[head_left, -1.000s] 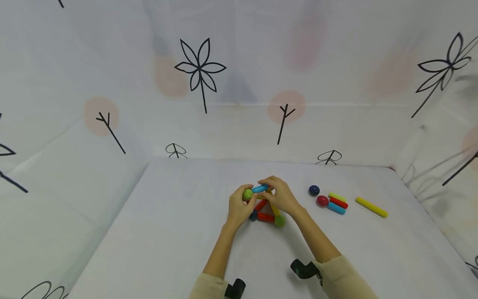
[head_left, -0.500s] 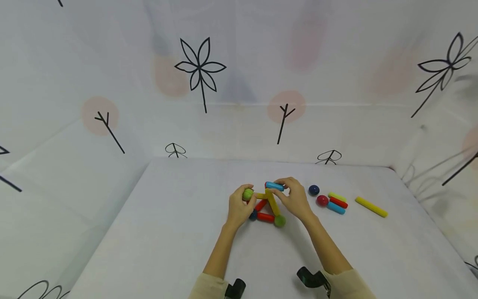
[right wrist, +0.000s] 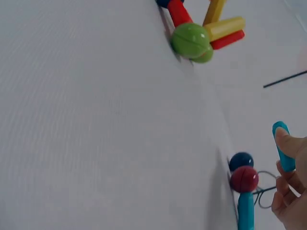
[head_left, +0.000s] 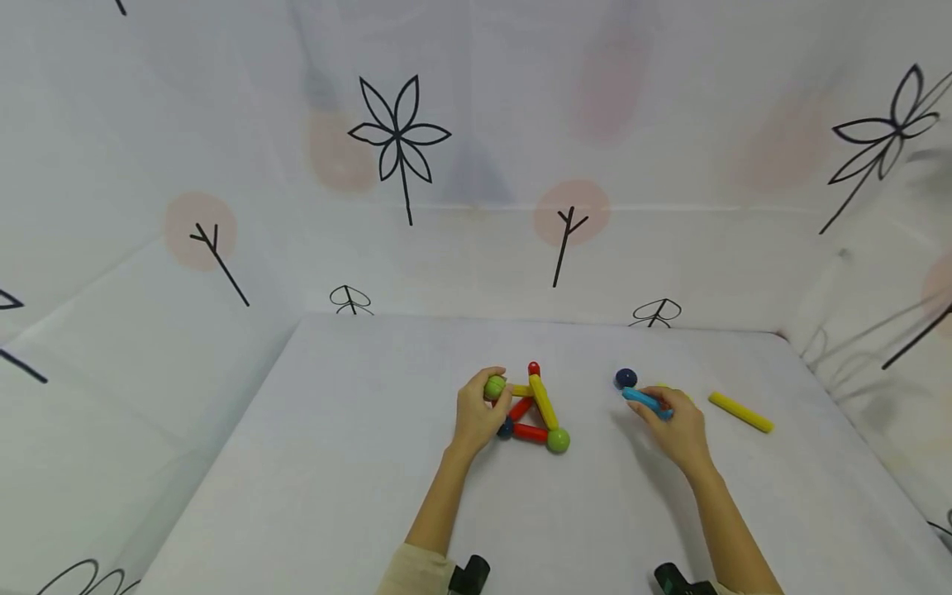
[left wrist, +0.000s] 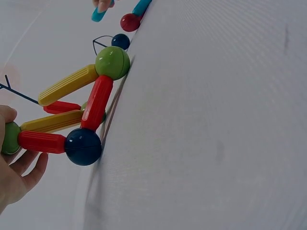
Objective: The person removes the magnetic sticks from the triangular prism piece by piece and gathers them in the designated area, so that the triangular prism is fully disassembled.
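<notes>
My left hand (head_left: 479,413) holds a green ball (head_left: 494,387) at the upper left corner of a structure of magnetic rods and balls. In the left wrist view, a red rod (left wrist: 42,142) runs from that ball to a dark blue ball (left wrist: 83,146). Another red rod (left wrist: 97,102) links the blue ball to a second green ball (left wrist: 112,63). From there a yellow rod (left wrist: 68,85) slants up, its far end without a ball. To the right, my right hand (head_left: 683,431) pinches a light blue rod (head_left: 641,400) between thumb and fingers, raised above the loose pieces.
Below the right hand lie a red ball (right wrist: 244,179) and a second light blue rod (right wrist: 246,211) touching it. A loose dark blue ball (head_left: 625,378) is just behind. Farther right on the white table (head_left: 335,463) is a long yellow rod (head_left: 740,412).
My right hand has carried the light blue rod away from the structure, rightward to over the loose pieces. The left hand stays on the green ball.
</notes>
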Tool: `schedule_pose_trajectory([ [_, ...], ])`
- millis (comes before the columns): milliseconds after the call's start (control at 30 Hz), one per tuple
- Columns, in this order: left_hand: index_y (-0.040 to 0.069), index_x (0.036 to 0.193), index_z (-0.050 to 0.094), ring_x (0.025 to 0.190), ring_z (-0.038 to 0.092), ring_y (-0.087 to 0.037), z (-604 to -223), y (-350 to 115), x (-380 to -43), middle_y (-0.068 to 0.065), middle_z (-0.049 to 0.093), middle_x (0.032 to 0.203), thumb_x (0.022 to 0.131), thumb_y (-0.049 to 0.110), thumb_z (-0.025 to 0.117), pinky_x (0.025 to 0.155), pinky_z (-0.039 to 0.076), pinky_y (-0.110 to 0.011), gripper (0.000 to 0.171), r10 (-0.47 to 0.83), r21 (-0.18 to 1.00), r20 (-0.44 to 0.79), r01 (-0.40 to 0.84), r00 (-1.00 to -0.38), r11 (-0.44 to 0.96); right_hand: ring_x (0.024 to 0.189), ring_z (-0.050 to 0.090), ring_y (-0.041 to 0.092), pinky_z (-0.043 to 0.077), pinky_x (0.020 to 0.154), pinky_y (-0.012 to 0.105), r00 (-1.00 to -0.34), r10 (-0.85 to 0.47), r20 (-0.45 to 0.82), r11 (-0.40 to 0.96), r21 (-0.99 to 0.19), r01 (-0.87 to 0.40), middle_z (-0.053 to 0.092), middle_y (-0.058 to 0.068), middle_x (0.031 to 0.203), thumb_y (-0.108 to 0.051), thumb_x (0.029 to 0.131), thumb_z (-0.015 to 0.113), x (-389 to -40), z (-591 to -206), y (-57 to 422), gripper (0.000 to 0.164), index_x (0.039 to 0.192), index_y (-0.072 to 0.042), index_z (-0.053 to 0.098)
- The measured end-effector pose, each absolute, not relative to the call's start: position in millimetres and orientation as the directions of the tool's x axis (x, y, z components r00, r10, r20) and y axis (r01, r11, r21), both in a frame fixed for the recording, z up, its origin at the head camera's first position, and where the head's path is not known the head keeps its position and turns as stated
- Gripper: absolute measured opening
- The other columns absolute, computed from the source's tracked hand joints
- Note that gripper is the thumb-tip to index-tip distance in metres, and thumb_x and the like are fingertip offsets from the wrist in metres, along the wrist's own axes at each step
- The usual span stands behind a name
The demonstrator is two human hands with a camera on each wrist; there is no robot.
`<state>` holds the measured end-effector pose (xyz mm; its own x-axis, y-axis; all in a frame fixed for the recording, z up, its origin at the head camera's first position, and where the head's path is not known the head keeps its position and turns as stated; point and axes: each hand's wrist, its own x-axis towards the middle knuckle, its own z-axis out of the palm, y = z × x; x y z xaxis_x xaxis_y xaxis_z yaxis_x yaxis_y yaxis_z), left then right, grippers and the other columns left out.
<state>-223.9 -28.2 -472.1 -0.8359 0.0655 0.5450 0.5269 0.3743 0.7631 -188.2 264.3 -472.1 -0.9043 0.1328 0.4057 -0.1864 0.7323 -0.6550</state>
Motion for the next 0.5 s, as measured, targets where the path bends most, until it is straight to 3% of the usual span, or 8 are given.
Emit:
schedule_pose_trajectory([
  [133, -0.003, 0.106, 0.063, 0.067, 0.051, -0.014, -473, -29, -224, -0.012, 0.065, 0.091, 0.084, 0.005, 0.064, 0.057, 0.049, -0.027, 0.024, 0.061, 0.758, 0.552, 0.531, -0.832, 0.38, 0.089, 0.053, 0.029, 0.04, 0.073, 0.031, -0.917, 0.171, 0.361, 0.749, -0.653, -0.117, 0.061, 0.023, 0.101, -0.019, 0.087, 0.067, -180, -479, 284, 0.031, 0.106, 0.005, 0.062],
  [300, -0.004, 0.107, 0.062, 0.067, 0.051, -0.015, -473, -29, -223, -0.013, 0.065, 0.092, 0.084, 0.005, 0.064, 0.057, 0.05, -0.032, 0.025, 0.066, 0.758, 0.558, 0.54, -0.827, 0.367, 0.087, 0.051, 0.03, 0.041, 0.07, 0.027, -0.936, 0.181, 0.3, 0.769, -0.637, -0.055, 0.059, 0.022, 0.098, -0.018, 0.089, 0.066, -171, -487, 302, 0.03, 0.107, 0.005, 0.061],
  [500, -0.004, 0.107, 0.062, 0.068, 0.051, -0.014, -471, -28, -223, -0.013, 0.065, 0.092, 0.085, 0.005, 0.063, 0.058, 0.051, -0.034, 0.024, 0.069, 0.766, 0.545, 0.53, -0.836, 0.364, 0.092, 0.048, 0.035, 0.044, 0.076, 0.043, -0.97, 0.2, 0.14, 0.759, -0.648, 0.063, 0.055, 0.027, 0.107, -0.03, 0.092, 0.06, -165, -495, 313, 0.042, 0.115, 0.006, 0.057],
])
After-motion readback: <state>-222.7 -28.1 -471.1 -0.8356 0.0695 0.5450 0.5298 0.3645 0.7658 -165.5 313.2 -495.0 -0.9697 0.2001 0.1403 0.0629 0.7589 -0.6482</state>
